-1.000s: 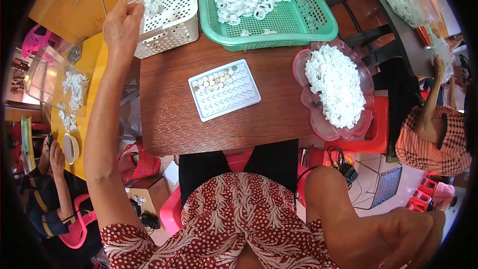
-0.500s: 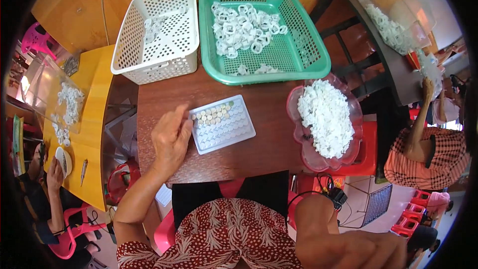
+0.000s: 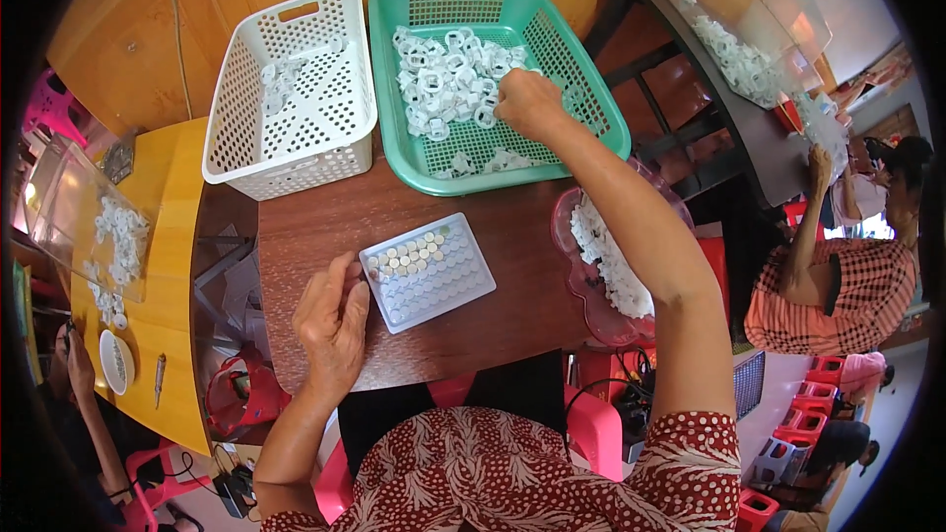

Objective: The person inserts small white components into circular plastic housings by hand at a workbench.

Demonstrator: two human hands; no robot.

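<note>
My right hand reaches into the green plastic basket, at the right side of a pile of white plastic ring-shaped pieces. Its fingers are closed and point down among the pieces; what they hold is hidden. My left hand rests on the brown table with fingers loosely apart, holding nothing, beside the left edge of a white molded tray. Small round button cells fill part of the tray's upper rows; the lower pockets show none.
A white perforated basket with a few ring pieces stands left of the green one. At the right, a pinkish scalloped bowl of small white parts lies partly under my right forearm. Co-workers sit at both sides, near a yellow table.
My right hand has swung up from the lower right into the green basket. The view has shifted slightly; my left hand stays by the tray, its fingers drawn back a little.
</note>
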